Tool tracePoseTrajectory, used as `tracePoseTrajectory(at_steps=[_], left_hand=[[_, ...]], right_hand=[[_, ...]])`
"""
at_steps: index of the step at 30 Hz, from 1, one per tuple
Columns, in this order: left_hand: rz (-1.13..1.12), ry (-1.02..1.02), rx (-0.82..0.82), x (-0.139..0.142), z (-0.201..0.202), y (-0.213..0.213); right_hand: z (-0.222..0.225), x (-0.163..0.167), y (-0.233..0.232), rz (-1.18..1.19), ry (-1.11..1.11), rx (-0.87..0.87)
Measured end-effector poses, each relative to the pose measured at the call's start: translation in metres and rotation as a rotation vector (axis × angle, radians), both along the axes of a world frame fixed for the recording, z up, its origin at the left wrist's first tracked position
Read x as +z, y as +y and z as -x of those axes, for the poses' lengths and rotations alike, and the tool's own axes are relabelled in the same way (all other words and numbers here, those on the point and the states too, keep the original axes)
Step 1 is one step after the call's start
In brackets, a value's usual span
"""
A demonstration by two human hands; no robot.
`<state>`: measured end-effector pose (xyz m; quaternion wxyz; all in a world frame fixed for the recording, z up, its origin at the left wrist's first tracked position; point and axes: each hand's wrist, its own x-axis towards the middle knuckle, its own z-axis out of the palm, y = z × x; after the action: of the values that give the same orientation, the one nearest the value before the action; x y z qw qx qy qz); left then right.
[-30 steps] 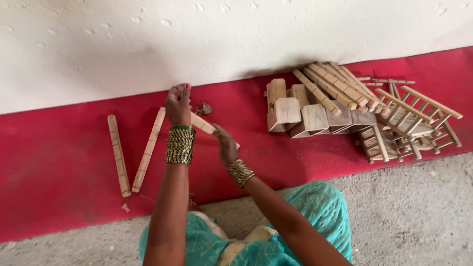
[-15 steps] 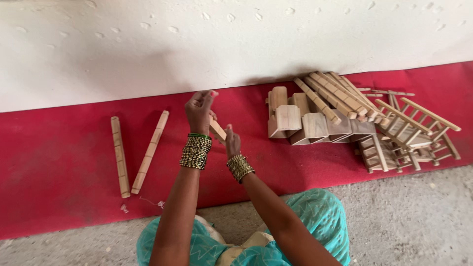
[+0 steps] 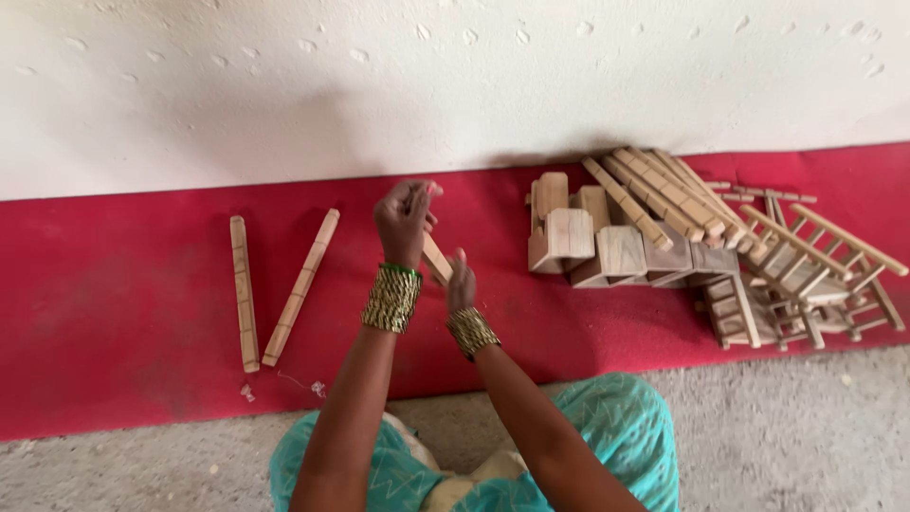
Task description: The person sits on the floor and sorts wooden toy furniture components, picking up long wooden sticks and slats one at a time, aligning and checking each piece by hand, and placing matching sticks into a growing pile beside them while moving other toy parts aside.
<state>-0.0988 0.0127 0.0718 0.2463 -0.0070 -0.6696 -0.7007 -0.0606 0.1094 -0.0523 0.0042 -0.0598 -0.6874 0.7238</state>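
Note:
My left hand (image 3: 405, 220) is raised over the red cloth (image 3: 123, 313), fingers pinched at the upper end of a short wooden stick (image 3: 436, 258). My right hand (image 3: 461, 284) grips the lower end of the same stick, which slants between the two hands. Both wrists carry stacked gold bangles. Two long wooden sticks (image 3: 245, 292) (image 3: 301, 286) lie on the cloth to the left of my hands.
A pile of wooden blocks (image 3: 592, 242), slats (image 3: 664, 194) and small ladder-like frames (image 3: 806, 275) sits at the right on the cloth. A white wall (image 3: 455, 76) runs behind. Grey floor (image 3: 777, 436) lies in front, with my teal-clad lap (image 3: 531, 455) below.
Both hands have lifted the short stick off the cloth and brought it nearer to me. My left hand has risen to the stick's upper end.

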Motion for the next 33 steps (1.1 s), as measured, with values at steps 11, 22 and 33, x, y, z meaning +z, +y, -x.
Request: tracePoseTrajectory(at_steps=[11,22,33], left_hand=[[-0.015,0.079,0.016,-0.016,0.025,0.027],[-0.446,-0.035,0.210,-0.008,0.008,0.041],[-0.767,0.041,0.154,0.072,0.013,-0.075]], right_hand=[[0.033,0.042,-0.012,0.282,0.327,0.002],[0.019,0.059,-0.005,-0.586,0.718,-0.123],[0.003,0.035,0.112,-1.071,0.788,0.225]])
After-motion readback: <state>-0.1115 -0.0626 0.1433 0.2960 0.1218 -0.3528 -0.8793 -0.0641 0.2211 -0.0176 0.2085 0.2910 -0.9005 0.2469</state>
